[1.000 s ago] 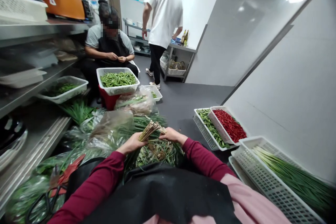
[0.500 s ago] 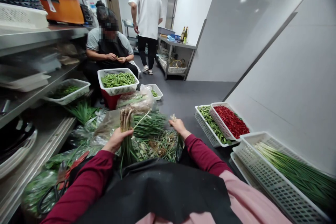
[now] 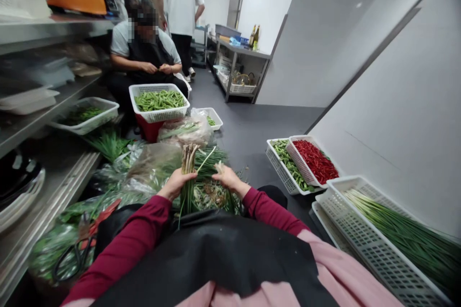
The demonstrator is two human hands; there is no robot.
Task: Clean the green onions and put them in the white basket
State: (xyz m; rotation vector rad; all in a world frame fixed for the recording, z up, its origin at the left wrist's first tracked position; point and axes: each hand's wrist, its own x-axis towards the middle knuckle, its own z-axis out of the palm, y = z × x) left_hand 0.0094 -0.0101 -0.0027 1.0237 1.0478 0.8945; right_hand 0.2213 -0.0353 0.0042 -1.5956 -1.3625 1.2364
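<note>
My left hand is closed round a bunch of green scallions, held upright with the pale root ends up. My right hand is just to the right of the bunch, fingers pinched on a thin stalk or peel that runs to the bunch's top. Below both hands lies a heap of scallion trimmings on the floor in front of my black apron.
To my right a white basket holds cleaned scallions; beyond it are baskets of red chillies and green chillies. Scissors lie at my left among bagged greens. A seated person works over a basket of green beans. Steel shelves line the left.
My right hand, which was out to the right, has come back to the bunch. The bunch stays upright in my left hand. The standing person has walked farther away.
</note>
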